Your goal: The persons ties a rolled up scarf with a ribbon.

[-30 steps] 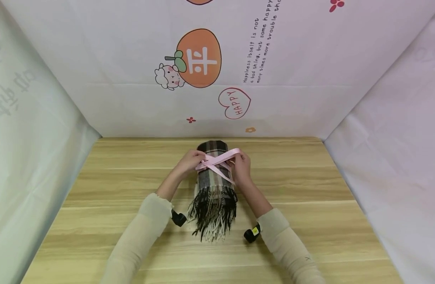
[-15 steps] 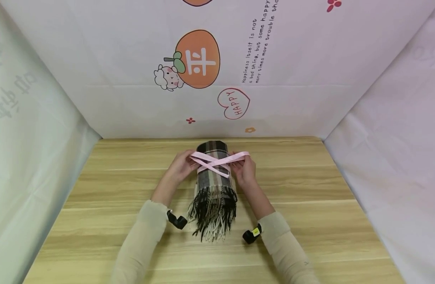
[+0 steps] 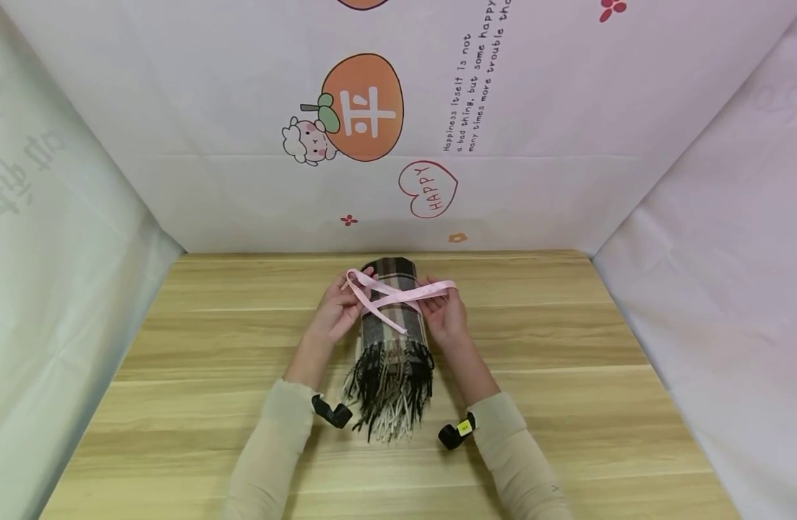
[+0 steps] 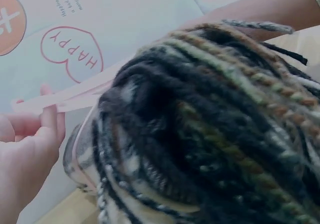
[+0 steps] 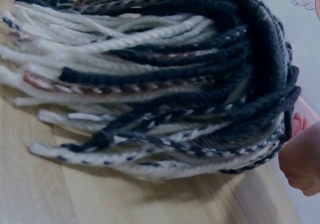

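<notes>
A rolled plaid scarf (image 3: 388,332) in black, grey and beige lies on the table, its fringe (image 3: 390,390) toward the person. Round its upper part runs a pink ribbon (image 3: 405,296), crossed on top. My left hand (image 3: 336,310) holds a loop of it at the scarf's left side, one loose tail slanting down over the plaid. On the right side my right hand (image 3: 447,315) holds another ribbon loop, palm turned up. In the left wrist view the left hand (image 4: 30,154) has its fingers on the ribbon (image 4: 75,101). Fringe hides most of the right hand (image 5: 302,156) in the right wrist view.
The wood-grain table (image 3: 554,404) stretches out on both sides of the scarf. A white printed backdrop (image 3: 535,188) stands along its back edge, with white sheets at left and right. Small black wrist cameras (image 3: 457,432) hang at the sleeves.
The left hand has moved outward from the ribbon's crossing and turned palm up, drawing up a loop. The right hand has shifted slightly right with its loop. The scarf stays in place.
</notes>
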### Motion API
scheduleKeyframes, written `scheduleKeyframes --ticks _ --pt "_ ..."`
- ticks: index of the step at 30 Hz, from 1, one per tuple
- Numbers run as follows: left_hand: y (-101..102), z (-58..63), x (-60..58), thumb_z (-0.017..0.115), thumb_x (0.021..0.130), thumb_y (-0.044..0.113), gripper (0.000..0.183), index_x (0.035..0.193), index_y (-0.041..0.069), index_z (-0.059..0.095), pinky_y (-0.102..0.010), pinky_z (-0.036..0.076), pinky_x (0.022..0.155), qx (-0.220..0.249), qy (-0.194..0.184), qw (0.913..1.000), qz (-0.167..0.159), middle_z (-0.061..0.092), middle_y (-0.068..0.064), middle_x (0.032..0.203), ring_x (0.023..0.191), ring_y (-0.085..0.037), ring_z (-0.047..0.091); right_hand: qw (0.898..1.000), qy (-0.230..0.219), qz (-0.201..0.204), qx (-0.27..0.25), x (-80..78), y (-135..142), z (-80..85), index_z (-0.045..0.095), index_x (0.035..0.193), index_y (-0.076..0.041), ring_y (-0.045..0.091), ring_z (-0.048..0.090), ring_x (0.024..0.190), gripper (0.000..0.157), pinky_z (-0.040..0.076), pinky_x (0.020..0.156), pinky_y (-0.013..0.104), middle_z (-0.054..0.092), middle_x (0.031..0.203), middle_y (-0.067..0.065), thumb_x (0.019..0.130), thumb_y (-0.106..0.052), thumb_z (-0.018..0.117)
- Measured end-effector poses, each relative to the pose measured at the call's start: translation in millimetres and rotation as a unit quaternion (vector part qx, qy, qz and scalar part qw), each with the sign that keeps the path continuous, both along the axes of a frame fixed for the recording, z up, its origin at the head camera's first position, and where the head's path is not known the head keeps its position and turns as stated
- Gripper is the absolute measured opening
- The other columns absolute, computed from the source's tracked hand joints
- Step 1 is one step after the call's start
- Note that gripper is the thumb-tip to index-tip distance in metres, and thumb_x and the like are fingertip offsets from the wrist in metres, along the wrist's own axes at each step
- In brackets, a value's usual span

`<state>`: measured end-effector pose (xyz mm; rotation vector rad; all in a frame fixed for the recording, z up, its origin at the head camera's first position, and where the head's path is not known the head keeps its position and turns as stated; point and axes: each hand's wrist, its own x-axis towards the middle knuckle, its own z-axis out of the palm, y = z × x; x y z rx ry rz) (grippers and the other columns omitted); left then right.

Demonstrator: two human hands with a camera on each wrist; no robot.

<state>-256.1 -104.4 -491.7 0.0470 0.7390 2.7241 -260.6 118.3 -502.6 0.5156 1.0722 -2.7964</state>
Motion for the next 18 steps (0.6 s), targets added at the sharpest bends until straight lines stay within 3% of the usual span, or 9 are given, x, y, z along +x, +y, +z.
scheduleKeyframes --ticks 5,9,12,15,18 --pt "13.9 -1.6 -5.9 0.036 0.096 -0.020 0.034 0.119 0.004 0.043 -0.022 0.059 0.078 -0.089 -0.019 0.9946 0.049 0.073 -0.008 0.107 0.099 -0.019 0.073 1.000 -0.003 -0.001 -0.004 -0.7 -1.2 -1.7 0.062 0.118 -0.005 0.026 0.060 0.123 0.037 0.049 0.103 0.033 0.075 0.094 0.004 0.109 -0.028 0.034" --pt "25.4 -1.1 -9.5 0.051 0.097 -0.012 0.033 0.127 -0.002 0.045 -0.023 0.060 0.072 -0.202 -0.043 0.9734 0.098 0.076 -0.001 0.087 0.085 -0.012 0.075 1.000 -0.004 -0.001 -0.003 0.8 -2.5 -1.2 0.055 0.133 0.000 0.028 0.056 0.130 0.042 0.046 0.110 0.035 0.074 0.094 0.004 0.109 -0.027 0.033" --pt "30.6 -0.8 -10.2 0.058 0.097 -0.005 0.034 0.129 -0.010 0.051 -0.021 0.059 0.070 -0.270 -0.040 0.9547 0.118 0.075 0.000 0.083 0.079 -0.008 0.073 1.000 0.003 -0.001 0.000 1.6 -3.1 -1.1 0.047 0.141 0.003 0.030 0.050 0.137 0.047 0.045 0.110 0.035 0.074 0.094 0.004 0.109 -0.027 0.033" --pt "33.7 0.6 -10.2 0.058 0.099 0.003 0.028 0.121 -0.015 0.058 -0.021 0.060 0.069 -0.305 -0.025 0.9434 0.128 0.073 -0.001 0.080 0.074 -0.007 0.072 1.000 0.016 0.000 0.010 1.9 -3.4 -0.9 0.047 0.139 0.004 0.029 0.055 0.131 0.044 0.050 0.104 0.034 0.075 0.095 0.003 0.109 -0.026 0.034" --pt "35.7 3.3 -9.5 0.056 0.102 0.010 0.026 0.111 -0.012 0.063 -0.021 0.059 0.068 -0.314 -0.019 0.9400 0.132 0.071 0.000 0.076 0.070 -0.007 0.071 0.999 0.029 0.004 0.026 1.7 -4.1 -0.1 0.050 0.134 0.003 0.023 0.065 0.113 0.039 0.054 0.095 0.030 0.075 0.093 0.003 0.109 -0.024 0.036"
